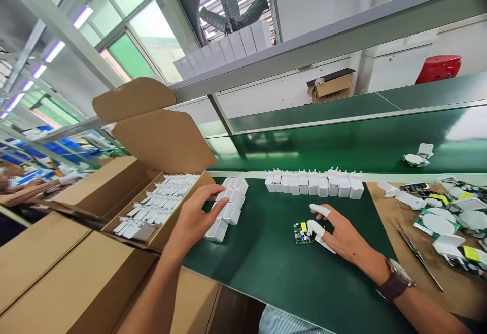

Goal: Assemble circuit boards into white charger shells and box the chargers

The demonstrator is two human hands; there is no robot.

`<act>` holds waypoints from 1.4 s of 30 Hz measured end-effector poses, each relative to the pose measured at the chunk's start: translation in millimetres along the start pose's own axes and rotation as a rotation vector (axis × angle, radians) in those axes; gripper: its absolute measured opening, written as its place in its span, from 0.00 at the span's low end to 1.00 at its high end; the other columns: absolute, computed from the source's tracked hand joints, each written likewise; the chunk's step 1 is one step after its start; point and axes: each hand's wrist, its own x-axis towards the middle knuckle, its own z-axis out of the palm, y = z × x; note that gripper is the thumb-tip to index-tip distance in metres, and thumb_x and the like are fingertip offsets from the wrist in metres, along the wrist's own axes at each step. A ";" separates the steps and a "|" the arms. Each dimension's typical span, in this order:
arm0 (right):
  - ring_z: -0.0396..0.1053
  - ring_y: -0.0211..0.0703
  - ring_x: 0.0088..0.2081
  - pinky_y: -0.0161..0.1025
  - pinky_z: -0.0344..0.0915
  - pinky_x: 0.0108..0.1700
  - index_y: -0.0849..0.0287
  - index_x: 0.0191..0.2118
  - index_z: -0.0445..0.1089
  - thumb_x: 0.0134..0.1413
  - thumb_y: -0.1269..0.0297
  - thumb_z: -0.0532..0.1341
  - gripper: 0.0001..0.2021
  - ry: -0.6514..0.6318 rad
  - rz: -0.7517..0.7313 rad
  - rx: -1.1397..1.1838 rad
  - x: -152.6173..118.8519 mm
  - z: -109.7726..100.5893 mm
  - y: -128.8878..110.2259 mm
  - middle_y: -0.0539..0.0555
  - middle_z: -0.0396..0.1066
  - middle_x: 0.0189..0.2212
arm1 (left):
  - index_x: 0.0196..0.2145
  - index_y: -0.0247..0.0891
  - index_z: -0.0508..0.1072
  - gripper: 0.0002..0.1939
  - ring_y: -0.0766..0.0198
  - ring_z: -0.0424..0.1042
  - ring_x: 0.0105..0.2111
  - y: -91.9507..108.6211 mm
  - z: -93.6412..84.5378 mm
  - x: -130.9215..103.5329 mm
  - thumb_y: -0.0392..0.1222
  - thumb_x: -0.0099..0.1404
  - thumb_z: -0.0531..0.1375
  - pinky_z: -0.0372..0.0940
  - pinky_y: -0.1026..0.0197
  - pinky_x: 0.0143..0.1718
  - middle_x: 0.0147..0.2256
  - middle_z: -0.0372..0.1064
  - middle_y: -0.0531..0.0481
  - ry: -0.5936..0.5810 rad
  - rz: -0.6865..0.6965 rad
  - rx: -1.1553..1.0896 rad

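Note:
My left hand (201,212) is at a block of white plastic housings (233,204) standing in short rows on the green bench. Its thumb and forefinger are apart and curve over the nearer housings; nothing shows between them. My right hand (340,235) wears white finger cots and has its thumb and a finger at the edge of a small circuit board (303,233) with a yellow component, gripping it low over the bench. A white flat piece beside the board is partly hidden by the fingers. Behind is a row of white adapter housings (314,184) with thin prongs or wires on top.
An open carton (163,141) of white parts stands at the left, beside more cardboard boxes (64,273). On a brown board (384,222) at the right lie tweezers (416,255) and several circuit boards with white covers (441,222). Another person's arm (28,192) shows far left.

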 end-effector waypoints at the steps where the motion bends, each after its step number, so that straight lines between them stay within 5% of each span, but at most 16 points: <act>1: 0.74 0.50 0.46 0.47 0.77 0.44 0.53 0.62 0.66 0.67 0.49 0.57 0.23 -0.020 -0.029 -0.038 -1.7 0.7 -2.8 0.59 0.72 0.51 | 0.46 0.43 0.76 0.18 0.54 0.77 0.44 -12.9 -7.3 -8.7 0.58 0.69 0.61 0.75 0.53 0.46 0.47 0.77 0.45 -0.029 -0.057 0.062; 4: 0.71 0.57 0.55 0.56 0.72 0.56 0.53 0.66 0.62 0.65 0.49 0.61 0.29 -0.099 -0.129 -0.151 -6.0 3.0 -11.6 0.61 0.70 0.58 | 0.42 0.43 0.76 0.23 0.48 0.76 0.47 -44.5 -9.1 -42.9 0.66 0.64 0.61 0.74 0.52 0.43 0.49 0.76 0.42 -0.149 -0.218 0.222; 7: 0.68 0.59 0.58 0.60 0.68 0.59 0.54 0.69 0.59 0.64 0.52 0.63 0.31 -0.190 -0.203 -0.223 -8.3 5.3 -15.4 0.63 0.68 0.60 | 0.43 0.42 0.72 0.27 0.47 0.77 0.44 -63.2 9.4 -74.6 0.68 0.60 0.61 0.73 0.52 0.36 0.50 0.72 0.40 -0.173 -0.365 0.278; 12: 0.68 0.58 0.58 0.59 0.68 0.58 0.55 0.69 0.58 0.66 0.60 0.59 0.29 -0.226 -0.252 -0.265 -8.8 8.4 -8.1 0.64 0.68 0.60 | 0.38 0.43 0.69 0.17 0.53 0.77 0.33 -56.7 21.2 -92.8 0.58 0.61 0.59 0.69 0.55 0.28 0.45 0.70 0.44 -0.213 -0.495 0.311; 15: 0.68 0.57 0.56 0.58 0.69 0.57 0.55 0.70 0.57 0.66 0.62 0.59 0.28 -0.224 -0.268 -0.264 -8.2 9.1 -4.9 0.63 0.69 0.59 | 0.39 0.44 0.71 0.16 0.57 0.75 0.29 -31.3 10.9 -85.3 0.56 0.60 0.61 0.69 0.55 0.27 0.47 0.70 0.44 -0.214 -0.469 0.259; 18: 0.68 0.57 0.56 0.58 0.69 0.56 0.54 0.70 0.57 0.66 0.63 0.59 0.28 -0.228 -0.278 -0.258 -7.7 8.5 -6.3 0.63 0.69 0.58 | 0.41 0.44 0.74 0.16 0.55 0.77 0.37 -5.1 15.4 -65.3 0.57 0.61 0.62 0.73 0.55 0.34 0.54 0.68 0.43 -0.129 -0.330 0.157; 21: 0.68 0.57 0.55 0.57 0.69 0.55 0.54 0.69 0.58 0.66 0.64 0.59 0.28 -0.221 -0.291 -0.258 -7.9 7.1 -8.8 0.63 0.69 0.57 | 0.38 0.42 0.75 0.13 0.48 0.74 0.52 5.9 45.9 -31.2 0.52 0.62 0.62 0.72 0.51 0.50 0.58 0.65 0.41 -0.052 -0.227 0.134; 24: 0.68 0.58 0.55 0.56 0.69 0.55 0.56 0.68 0.60 0.66 0.66 0.59 0.26 -0.213 -0.322 -0.267 -9.0 6.1 -9.2 0.64 0.70 0.57 | 0.38 0.39 0.77 0.13 0.42 0.65 0.61 0.2 85.5 10.5 0.49 0.60 0.62 0.62 0.45 0.63 0.60 0.65 0.39 -0.048 -0.291 0.243; 28: 0.69 0.57 0.54 0.55 0.69 0.55 0.56 0.68 0.59 0.65 0.67 0.59 0.27 -0.180 -0.350 -0.263 -11.3 6.9 -6.5 0.64 0.70 0.56 | 0.39 0.38 0.79 0.14 0.42 0.63 0.63 -14.6 119.9 50.8 0.49 0.60 0.61 0.60 0.45 0.63 0.62 0.66 0.38 -0.112 -0.417 0.374; 38: 0.69 0.55 0.54 0.54 0.70 0.55 0.54 0.69 0.57 0.62 0.71 0.60 0.30 -0.159 -0.392 -0.243 -13.6 10.1 0.4 0.62 0.70 0.56 | 0.53 0.30 0.74 0.28 0.29 0.52 0.69 -36.9 149.9 42.4 0.58 0.70 0.54 0.55 0.29 0.61 0.68 0.55 0.25 -0.257 -0.465 0.557; 42: 0.69 0.56 0.53 0.54 0.70 0.55 0.54 0.68 0.58 0.62 0.71 0.59 0.30 -0.161 -0.378 -0.252 -13.1 10.3 0.5 0.62 0.70 0.56 | 0.53 0.30 0.73 0.26 0.35 0.60 0.65 -42.1 147.4 41.7 0.55 0.72 0.52 0.59 0.36 0.60 0.66 0.58 0.26 -0.283 -0.457 0.608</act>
